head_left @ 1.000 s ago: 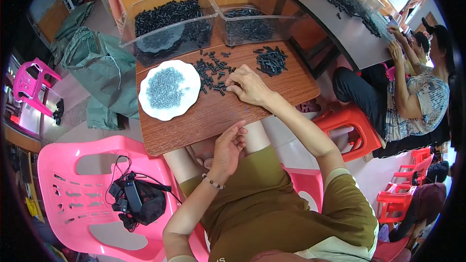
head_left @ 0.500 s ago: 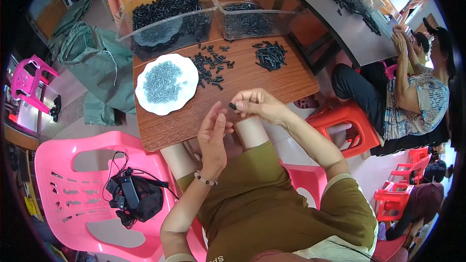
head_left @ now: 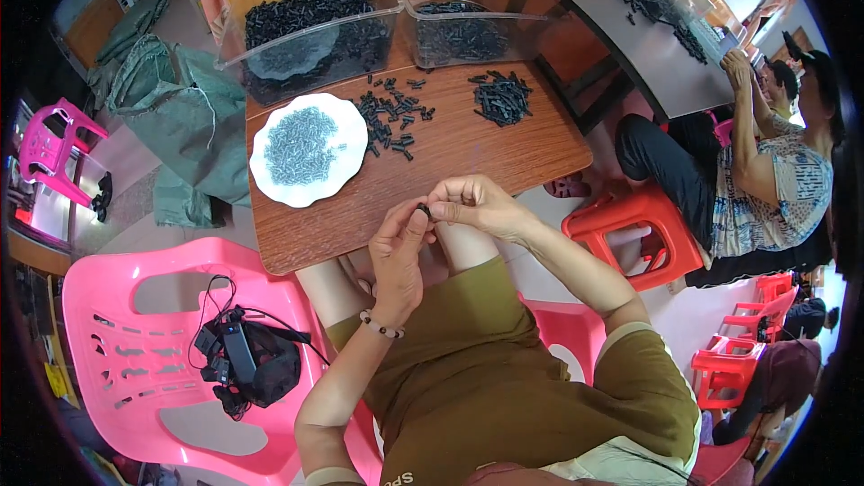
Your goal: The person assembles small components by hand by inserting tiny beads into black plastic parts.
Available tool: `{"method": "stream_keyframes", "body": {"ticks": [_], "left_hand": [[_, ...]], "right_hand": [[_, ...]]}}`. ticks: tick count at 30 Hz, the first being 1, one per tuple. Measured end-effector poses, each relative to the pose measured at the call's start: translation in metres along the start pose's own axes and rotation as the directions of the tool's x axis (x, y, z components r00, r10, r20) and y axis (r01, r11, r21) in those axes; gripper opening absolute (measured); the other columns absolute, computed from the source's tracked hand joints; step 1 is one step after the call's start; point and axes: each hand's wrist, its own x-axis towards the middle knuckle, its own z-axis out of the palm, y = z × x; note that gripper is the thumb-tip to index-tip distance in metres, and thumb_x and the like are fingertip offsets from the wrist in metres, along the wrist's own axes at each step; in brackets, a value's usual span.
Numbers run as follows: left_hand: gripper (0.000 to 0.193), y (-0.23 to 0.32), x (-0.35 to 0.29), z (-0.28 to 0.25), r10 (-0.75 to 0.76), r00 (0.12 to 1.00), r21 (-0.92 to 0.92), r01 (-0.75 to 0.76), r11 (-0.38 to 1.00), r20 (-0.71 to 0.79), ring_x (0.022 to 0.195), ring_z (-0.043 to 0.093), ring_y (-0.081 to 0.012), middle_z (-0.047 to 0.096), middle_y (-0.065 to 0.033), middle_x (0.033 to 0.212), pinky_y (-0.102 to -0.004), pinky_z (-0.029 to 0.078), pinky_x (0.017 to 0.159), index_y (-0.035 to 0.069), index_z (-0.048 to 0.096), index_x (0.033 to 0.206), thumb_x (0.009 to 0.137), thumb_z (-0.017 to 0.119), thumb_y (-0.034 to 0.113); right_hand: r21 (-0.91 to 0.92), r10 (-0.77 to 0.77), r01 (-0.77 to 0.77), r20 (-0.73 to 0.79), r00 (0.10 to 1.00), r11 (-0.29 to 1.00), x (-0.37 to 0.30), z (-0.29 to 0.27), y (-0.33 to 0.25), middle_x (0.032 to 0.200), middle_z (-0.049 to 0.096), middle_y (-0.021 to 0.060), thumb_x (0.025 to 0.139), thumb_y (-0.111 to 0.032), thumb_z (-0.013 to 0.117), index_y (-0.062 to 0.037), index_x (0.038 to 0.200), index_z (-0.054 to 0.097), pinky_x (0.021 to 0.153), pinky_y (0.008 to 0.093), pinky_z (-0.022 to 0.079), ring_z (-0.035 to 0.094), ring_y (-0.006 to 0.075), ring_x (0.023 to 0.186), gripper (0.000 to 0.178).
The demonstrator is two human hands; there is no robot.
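Observation:
My left hand [head_left: 399, 247] and my right hand [head_left: 481, 205] meet just off the front edge of the brown wooden table. Between their fingertips is a small black plastic piece [head_left: 423, 209], mostly covered by the fingers, and both hands pinch it. On the table in front of them, a white scalloped plate [head_left: 264, 171] holds many tiny see-through tube-like pieces [head_left: 301, 146]. Loose black pieces [head_left: 385, 117] lie scattered right of the plate. Farther right is a heap of longer black pieces [head_left: 501, 99].
Two see-through bins [head_left: 310, 81] [head_left: 481, 45] of black parts stand at the table's back. A pink chair [head_left: 117, 333] with black electronics is at left, green sacks [head_left: 180, 108] behind it. A person [head_left: 765, 162] sits at a dark table [head_left: 648, 63] on the right, near a red stool [head_left: 630, 234].
My left hand has come up against the right one, and its fingers have closed on the black piece. Earlier the right hand alone held it.

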Motion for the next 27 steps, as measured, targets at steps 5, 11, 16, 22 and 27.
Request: {"method": "stream_keyframes", "body": {"ticks": [5, 11, 16, 22, 27], "left_hand": [[0.025, 0.010, 0.001, 0.005, -0.144, 0.988, -0.192, 0.132, 0.972, -0.049, 0.082, 0.060, -0.0103, 0.064, -0.0027, 0.098, -0.0226, 0.049, 0.070, 0.004, 0.060, 0.113, 0.092, 0.060, 0.017], [0.024, 0.007, 0.003, -0.002, -0.251, 0.968, -0.257, 0.236, 0.937, -0.026, 0.080, 0.061, -0.0103, 0.064, -0.0049, 0.100, -0.0232, 0.050, 0.069, 0.005, 0.057, 0.113, 0.094, 0.057, 0.020], [0.021, 0.009, 0.004, -0.003, -0.254, 0.967, -0.283, 0.244, 0.927, 0.002, 0.074, 0.058, -0.0100, 0.062, -0.0029, 0.090, -0.0241, 0.048, 0.068, 0.006, 0.057, 0.109, 0.094, 0.055, 0.021], [0.019, 0.005, 0.004, -0.006, -0.270, 0.962, -0.291, 0.248, 0.924, -0.038, 0.070, 0.056, -0.0104, 0.061, -0.0025, 0.085, -0.0239, 0.047, 0.067, 0.006, 0.058, 0.106, 0.093, 0.056, 0.021], [0.019, 0.006, 0.004, -0.005, -0.271, 0.962, -0.275, 0.252, 0.928, -0.032, 0.069, 0.056, -0.0105, 0.061, -0.0026, 0.082, -0.0236, 0.047, 0.065, 0.006, 0.058, 0.105, 0.093, 0.055, 0.020]], "right_hand": [[-0.058, -0.060, 0.057, -0.048, 0.997, 0.997, 0.005, -0.010, 0.002, 0.083, 0.062, -0.0020, 0.092, -0.023, 0.061, -0.0018, 0.094, 0.062, 0.072, 0.0210, 0.044, 0.053, 0.0040, 0.078, 0.022], [-0.603, -0.236, 0.037, -0.254, 0.938, 0.797, 0.034, -0.047, 0.000, 0.075, 0.061, 0.0017, 0.089, -0.016, 0.063, 0.0013, 0.088, 0.062, 0.067, 0.0249, 0.043, 0.053, 0.0077, 0.072, 0.017], [-0.869, -0.458, 0.059, -0.200, 0.866, 0.491, 0.060, -0.064, 0.004, 0.077, 0.064, 0.0149, 0.083, -0.009, 0.064, 0.0011, 0.086, 0.063, 0.076, 0.0344, 0.043, 0.057, 0.0268, 0.074, 0.011], [-0.936, -0.550, 0.071, -0.140, 0.823, 0.345, 0.080, -0.070, 0.005, 0.080, 0.065, 0.0148, 0.081, -0.010, 0.064, -0.0032, 0.087, 0.064, 0.079, 0.0407, 0.043, 0.056, 0.0340, 0.083, 0.009], [-0.923, -0.548, 0.159, -0.063, 0.834, 0.349, 0.093, -0.056, -0.006, 0.082, 0.064, 0.0099, 0.081, -0.008, 0.063, -0.0044, 0.089, 0.063, 0.082, 0.0377, 0.041, 0.054, 0.0293, 0.085, 0.009]]}}
